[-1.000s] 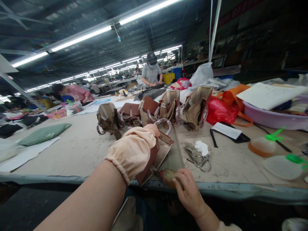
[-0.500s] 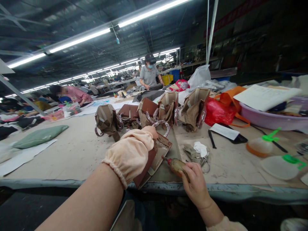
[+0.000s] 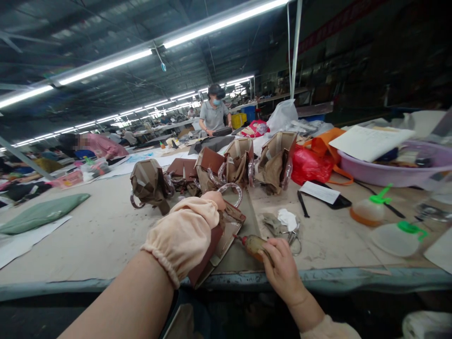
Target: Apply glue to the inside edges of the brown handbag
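Observation:
A brown handbag (image 3: 226, 235) lies tilted at the table's front edge, one plastic-wrapped handle (image 3: 237, 192) standing up. My left hand (image 3: 215, 199) is closed at its top beside the handle; the oversleeve and my forearm hide most of the fingers and the near side of the bag. In my right hand (image 3: 280, 261) is a squeeze bottle (image 3: 254, 246) of yellowish liquid, gripped on its side. Its thin red tip points left, close to the bag's open edge; contact cannot be made out. Just right of the bottle, scissors (image 3: 296, 242) lie by a rag (image 3: 273, 223).
Several unfinished handbags (image 3: 238, 162) stand in a row behind. On the right are two green-capped bottles (image 3: 369, 209), a black phone-like slab (image 3: 341, 200), a red plastic bag (image 3: 310, 165) and a purple basin (image 3: 381, 167). A green pouch (image 3: 45, 213) lies left. Co-workers (image 3: 213, 115) stand beyond.
The whole view has shifted slightly, so things sit a little further left and lower. Both hands keep their grip, and the bottle tip stays near the bag's edge.

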Demonstrator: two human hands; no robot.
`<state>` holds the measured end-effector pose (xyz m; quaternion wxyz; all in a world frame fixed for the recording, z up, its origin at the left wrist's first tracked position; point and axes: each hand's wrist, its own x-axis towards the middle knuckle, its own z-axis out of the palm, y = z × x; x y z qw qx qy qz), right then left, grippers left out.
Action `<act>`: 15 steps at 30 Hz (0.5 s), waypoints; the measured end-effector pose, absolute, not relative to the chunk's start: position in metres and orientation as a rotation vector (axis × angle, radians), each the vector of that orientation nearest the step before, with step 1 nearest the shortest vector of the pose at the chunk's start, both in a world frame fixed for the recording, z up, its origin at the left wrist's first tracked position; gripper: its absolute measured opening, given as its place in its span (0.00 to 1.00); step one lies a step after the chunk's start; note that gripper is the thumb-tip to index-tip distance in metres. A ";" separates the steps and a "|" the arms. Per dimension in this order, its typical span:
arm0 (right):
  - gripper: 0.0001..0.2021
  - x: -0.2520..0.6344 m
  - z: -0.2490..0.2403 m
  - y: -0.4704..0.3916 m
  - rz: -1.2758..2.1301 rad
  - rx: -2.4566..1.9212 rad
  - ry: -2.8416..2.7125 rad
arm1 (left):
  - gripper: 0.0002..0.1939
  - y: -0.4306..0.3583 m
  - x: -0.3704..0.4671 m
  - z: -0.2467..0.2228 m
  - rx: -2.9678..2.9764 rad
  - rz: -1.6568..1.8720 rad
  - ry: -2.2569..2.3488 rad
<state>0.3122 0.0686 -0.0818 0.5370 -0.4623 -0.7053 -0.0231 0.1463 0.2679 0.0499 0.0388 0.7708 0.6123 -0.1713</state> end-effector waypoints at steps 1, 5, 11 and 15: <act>0.08 0.313 -0.082 0.070 -0.072 -1.105 -1.673 | 0.19 0.269 0.145 0.048 2.365 -0.529 1.873; 0.08 0.319 -0.082 0.078 -0.147 -1.141 -1.621 | 0.19 0.271 0.147 0.049 2.373 -0.532 1.834; 0.08 0.314 -0.084 0.073 -0.051 -1.112 -1.644 | 0.18 0.263 0.150 0.061 2.339 -0.618 1.799; 0.09 0.310 -0.084 0.070 0.010 -1.068 -1.673 | 0.18 0.251 0.154 0.076 2.371 -0.601 1.758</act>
